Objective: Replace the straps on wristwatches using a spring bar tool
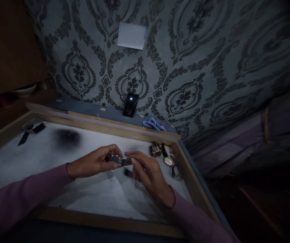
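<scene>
Between thumb and fingers, my left hand (94, 163) grips the case of a wristwatch (114, 160) with a dark dial and metal rim. The watch's dark strap (126, 162) reaches to the right, where my right hand (150, 170) pinches it between thumb and fingertips. Both hands are over the white floor of a shallow wooden-edged tray. A short dark strip (128, 172) shows below the right fingers; whether it belongs to the same watch I cannot tell.
Several watches lie at the tray's right end, among them a rose-gold watch (156, 149) and a gold-rimmed watch (168, 161). A smartwatch (38, 127) sits far left near a dark smudge (69, 138). Behind the wooden rim (104, 127) are a phone (130, 105) and blue cloth (154, 124).
</scene>
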The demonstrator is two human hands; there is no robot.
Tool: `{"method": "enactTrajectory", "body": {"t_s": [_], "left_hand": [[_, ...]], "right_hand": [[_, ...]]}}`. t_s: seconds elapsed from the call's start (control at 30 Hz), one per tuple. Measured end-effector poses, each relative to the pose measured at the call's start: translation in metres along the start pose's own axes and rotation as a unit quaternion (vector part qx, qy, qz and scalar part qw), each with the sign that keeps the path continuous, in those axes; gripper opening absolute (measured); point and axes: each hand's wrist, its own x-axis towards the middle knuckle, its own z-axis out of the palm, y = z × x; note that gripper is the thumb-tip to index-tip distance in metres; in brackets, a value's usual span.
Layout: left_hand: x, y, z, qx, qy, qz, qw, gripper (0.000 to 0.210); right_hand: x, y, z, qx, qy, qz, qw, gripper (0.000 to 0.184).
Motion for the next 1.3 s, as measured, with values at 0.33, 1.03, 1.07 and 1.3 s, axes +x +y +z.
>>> {"method": "enactTrajectory", "body": {"t_s": [0.33,1.03,1.07,1.3], "left_hand": [[-0.002,-0.006,0.006,0.008,0.003,0.017,1.000,0.016],[0.000,-0.008,0.007,-0.079,-0.011,-0.093,0.992,0.029],[0.000,-0.008,0.008,-0.077,-0.008,-0.097,0.992,0.029],[0.002,-0.018,0.010,-0.097,0.005,-0.061,0.993,0.026]], "right_hand": [[-0.001,0.007,0.003,0.071,-0.022,0.039,0.996,0.033],[0.000,0.001,0.002,0.021,-0.062,0.020,0.998,0.032],[0.000,0.001,0.003,0.028,-0.060,0.025,0.997,0.032],[-0.003,0.003,0.006,0.071,-0.048,0.065,0.994,0.033]]}}
